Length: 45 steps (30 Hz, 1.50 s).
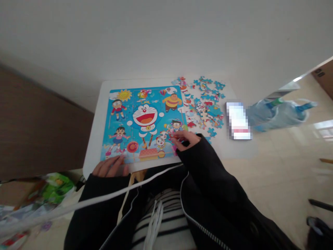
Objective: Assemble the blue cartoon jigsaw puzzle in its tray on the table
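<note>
White table (94,149) right at the body, with black jacket sleeves (104,205) reaching over its near edge and a striped top (162,222) below them, crossed by white drawstrings (154,225). Left hand (110,166) low on the near edge of the jigsaw puzzle (145,118), fingers loosely spread and lying flat, nothing held. Right hand (183,139) farther up, over the puzzle's lower right corner, fingers bunched with the thumb close against them, right among small pieces; whether a piece sits in that grip, impossible to tell from this angle. Puzzle flat on the table, a bright blue Doraemon picture, mostly assembled. Just beyond its right edge, a scatter of loose pieces (205,104), blue and multicoloured, some joined in clumps. Farther right, near the table's edge, a blurred-out phone (238,121), then a crumpled blue plastic bag (275,114) past the table, above a cream tiled floor (286,166). Off to the left, a dark brown panel (39,121); behind everything, a plain white wall (156,41).
</note>
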Each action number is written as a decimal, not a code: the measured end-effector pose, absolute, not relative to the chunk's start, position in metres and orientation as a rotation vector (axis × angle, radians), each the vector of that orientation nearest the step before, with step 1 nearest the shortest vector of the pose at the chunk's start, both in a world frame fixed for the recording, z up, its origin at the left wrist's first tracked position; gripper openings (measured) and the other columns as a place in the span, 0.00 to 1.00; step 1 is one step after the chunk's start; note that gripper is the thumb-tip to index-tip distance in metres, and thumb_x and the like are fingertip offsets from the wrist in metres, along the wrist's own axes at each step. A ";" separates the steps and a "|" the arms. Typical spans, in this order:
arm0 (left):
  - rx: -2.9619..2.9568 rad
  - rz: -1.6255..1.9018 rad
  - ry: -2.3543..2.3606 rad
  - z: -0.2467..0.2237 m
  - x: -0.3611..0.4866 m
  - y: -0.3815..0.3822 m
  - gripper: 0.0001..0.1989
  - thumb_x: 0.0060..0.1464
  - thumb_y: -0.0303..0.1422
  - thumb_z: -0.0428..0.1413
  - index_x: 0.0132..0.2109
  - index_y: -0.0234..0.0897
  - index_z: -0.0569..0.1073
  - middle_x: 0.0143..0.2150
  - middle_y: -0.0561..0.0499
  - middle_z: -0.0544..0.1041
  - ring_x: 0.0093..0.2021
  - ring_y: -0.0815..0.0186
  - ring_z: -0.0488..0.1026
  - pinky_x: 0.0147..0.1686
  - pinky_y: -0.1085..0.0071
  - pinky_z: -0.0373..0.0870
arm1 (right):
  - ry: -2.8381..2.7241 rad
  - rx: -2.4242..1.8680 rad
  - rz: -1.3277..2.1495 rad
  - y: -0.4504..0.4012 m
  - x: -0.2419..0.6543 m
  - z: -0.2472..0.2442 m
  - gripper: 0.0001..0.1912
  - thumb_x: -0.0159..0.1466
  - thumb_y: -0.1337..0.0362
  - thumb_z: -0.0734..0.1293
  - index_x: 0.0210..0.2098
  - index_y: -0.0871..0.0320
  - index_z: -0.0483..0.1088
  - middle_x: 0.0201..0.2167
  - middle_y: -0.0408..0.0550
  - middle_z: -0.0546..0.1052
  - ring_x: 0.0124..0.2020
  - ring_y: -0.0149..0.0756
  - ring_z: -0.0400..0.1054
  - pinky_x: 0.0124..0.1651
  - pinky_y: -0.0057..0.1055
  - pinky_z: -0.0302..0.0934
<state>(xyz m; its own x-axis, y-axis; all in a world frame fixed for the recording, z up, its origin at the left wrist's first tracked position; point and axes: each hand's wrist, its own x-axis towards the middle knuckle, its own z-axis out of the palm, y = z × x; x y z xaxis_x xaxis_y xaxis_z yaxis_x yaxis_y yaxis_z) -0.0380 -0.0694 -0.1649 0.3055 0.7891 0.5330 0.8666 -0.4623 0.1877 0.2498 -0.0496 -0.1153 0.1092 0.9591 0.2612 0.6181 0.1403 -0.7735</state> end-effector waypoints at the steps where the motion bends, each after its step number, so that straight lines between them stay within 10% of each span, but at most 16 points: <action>1: -2.444 -0.859 -1.490 -0.165 -0.032 -0.070 0.30 0.48 0.36 0.56 0.59 0.55 0.60 0.48 0.55 0.74 0.39 0.54 0.74 0.41 0.52 0.71 | -1.515 -1.605 0.532 -0.048 0.263 -0.114 0.08 0.59 0.61 0.64 0.36 0.56 0.70 0.27 0.44 0.77 0.27 0.28 0.70 0.33 0.26 0.66; 13: -2.864 -0.841 -0.884 -0.149 0.132 -0.049 0.16 0.52 0.39 0.49 0.47 0.44 0.70 0.46 0.52 0.76 0.49 0.57 0.71 0.62 0.48 0.42 | -1.681 -1.736 0.498 0.026 0.361 -0.105 0.10 0.54 0.62 0.67 0.34 0.60 0.75 0.24 0.45 0.76 0.24 0.29 0.69 0.29 0.27 0.64; 27: -3.000 -0.723 -0.988 -0.161 0.173 -0.022 0.15 0.55 0.34 0.50 0.48 0.39 0.71 0.48 0.46 0.75 0.48 0.54 0.69 0.55 0.45 0.50 | -1.883 -1.740 0.301 -0.070 0.395 -0.089 0.10 0.55 0.57 0.67 0.33 0.55 0.76 0.23 0.43 0.75 0.21 0.27 0.65 0.23 0.25 0.60; 37: -2.928 -0.414 -1.158 -0.153 0.208 -0.007 0.13 0.57 0.30 0.49 0.48 0.44 0.71 0.39 0.46 0.75 0.39 0.56 0.68 0.38 0.56 0.59 | -2.272 -1.075 0.037 -0.085 0.364 -0.157 0.11 0.63 0.63 0.60 0.36 0.52 0.75 0.36 0.43 0.78 0.40 0.29 0.71 0.45 0.28 0.65; 45: -3.050 -0.204 -1.254 -0.138 0.210 -0.002 0.17 0.51 0.34 0.58 0.49 0.39 0.69 0.43 0.45 0.72 0.45 0.53 0.68 0.38 0.59 0.62 | -2.277 -1.300 0.034 -0.087 0.375 -0.160 0.11 0.61 0.59 0.62 0.34 0.50 0.76 0.33 0.41 0.79 0.37 0.33 0.73 0.41 0.30 0.68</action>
